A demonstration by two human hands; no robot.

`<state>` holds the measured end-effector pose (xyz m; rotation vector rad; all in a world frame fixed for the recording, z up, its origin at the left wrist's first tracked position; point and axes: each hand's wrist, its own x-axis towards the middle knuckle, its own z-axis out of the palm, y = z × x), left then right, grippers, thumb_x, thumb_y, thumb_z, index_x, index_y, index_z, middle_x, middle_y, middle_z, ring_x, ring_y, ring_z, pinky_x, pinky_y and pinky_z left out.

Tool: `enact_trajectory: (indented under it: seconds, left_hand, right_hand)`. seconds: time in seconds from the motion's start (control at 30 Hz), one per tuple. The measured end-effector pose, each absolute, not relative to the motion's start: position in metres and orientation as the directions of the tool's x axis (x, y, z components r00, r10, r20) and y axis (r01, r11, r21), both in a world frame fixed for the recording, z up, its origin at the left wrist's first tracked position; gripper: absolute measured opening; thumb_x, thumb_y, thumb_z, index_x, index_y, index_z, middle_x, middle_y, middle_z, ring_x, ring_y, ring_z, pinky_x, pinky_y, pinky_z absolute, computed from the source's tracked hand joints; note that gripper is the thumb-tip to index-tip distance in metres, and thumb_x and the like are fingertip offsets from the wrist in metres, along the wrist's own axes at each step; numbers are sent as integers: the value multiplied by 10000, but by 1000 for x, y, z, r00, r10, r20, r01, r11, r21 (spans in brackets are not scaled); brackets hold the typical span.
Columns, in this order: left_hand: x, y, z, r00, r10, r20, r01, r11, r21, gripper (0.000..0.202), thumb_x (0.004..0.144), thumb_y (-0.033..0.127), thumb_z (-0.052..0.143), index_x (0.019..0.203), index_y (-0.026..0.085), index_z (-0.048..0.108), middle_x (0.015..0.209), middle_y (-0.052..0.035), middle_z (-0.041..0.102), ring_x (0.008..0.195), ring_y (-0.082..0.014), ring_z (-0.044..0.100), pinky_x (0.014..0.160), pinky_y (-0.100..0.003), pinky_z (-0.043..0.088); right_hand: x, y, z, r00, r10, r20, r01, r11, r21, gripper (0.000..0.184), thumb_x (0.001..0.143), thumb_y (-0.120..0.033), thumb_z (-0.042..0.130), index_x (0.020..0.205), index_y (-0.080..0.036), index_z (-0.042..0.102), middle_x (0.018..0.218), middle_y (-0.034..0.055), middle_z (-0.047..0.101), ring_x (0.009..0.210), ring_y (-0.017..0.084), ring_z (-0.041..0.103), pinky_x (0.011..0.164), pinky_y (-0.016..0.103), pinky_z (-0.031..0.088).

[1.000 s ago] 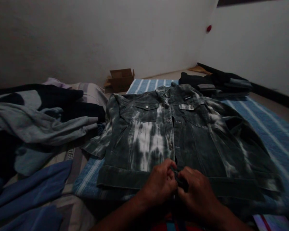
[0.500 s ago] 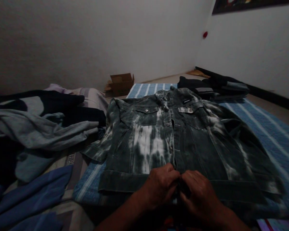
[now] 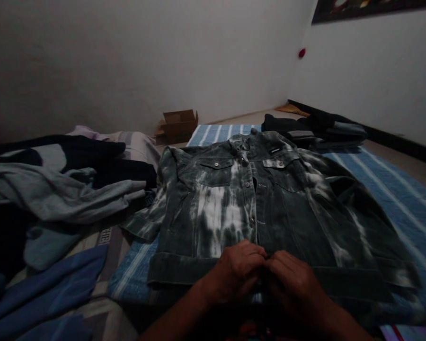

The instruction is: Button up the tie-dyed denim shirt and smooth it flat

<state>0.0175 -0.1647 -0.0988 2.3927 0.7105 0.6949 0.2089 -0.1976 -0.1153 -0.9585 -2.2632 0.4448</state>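
Note:
A dark green and white tie-dyed denim jacket (image 3: 216, 213) lies spread out front side up, its collar away from me and its sleeves out to the sides. At the bottom of its front opening, my left hand (image 3: 237, 267) is closed on the hem edge. Right beside it, my right hand (image 3: 289, 274) pinches the other edge of the hem, the fingertips of both hands meeting. The fingers hide the part of the waistband between them. Above the hands, metal buttons and buttonholes run up the opening, where the two sides lie slightly apart.
A blue striped sheet (image 3: 386, 184) lies under the jacket. Loose clothes (image 3: 67, 189) are heaped at the left. Folded dark clothes (image 3: 312, 132) sit at the far right. An open cardboard box (image 3: 179, 127) stands by the wall. A phone-like screen (image 3: 408, 332) shows at the lower right.
Both hands have shifted slightly and drawn closer together at the hem. The jacket's lower left hem has moved slightly to the right.

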Motion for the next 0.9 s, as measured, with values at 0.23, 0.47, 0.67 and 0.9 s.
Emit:
enact_trajectory:
  seconds: [0.23,0.47,0.67,0.9]
  left_hand:
    - [17,-161,-101,738,596,316,297,-707,641,156,795,105,446,862,176,568,920,-78,676,811,-170,595,767,-308,417]
    - [17,-162,-99,729,616,297,300,-679,670,125,816,145,455,826,177,574,917,-75,678,798,-172,592,761,-314,414]
    - [17,-161,-96,730,626,274,282,-641,714,96,815,198,491,828,174,583,931,-87,676,820,-184,587,785,-333,412]
    - [17,-161,-95,734,626,263,278,-631,724,104,831,226,491,820,170,578,918,-90,672,809,-182,573,765,-324,411]
  right_hand:
    - [211,-196,-113,-556,746,367,485,650,-586,188,923,-72,374,828,-165,506,768,35,518,705,147,468,616,260,364]
    - [209,-193,-111,-565,732,381,484,668,-565,219,910,-56,370,811,-164,532,747,38,529,687,148,468,597,258,372]
    - [210,-193,-115,-578,724,378,471,673,-570,220,909,-48,352,837,-154,530,752,43,525,691,150,461,610,264,376]
    - [212,-193,-114,-585,720,374,453,672,-585,226,914,-50,356,811,-163,523,736,33,522,680,141,466,592,248,369]
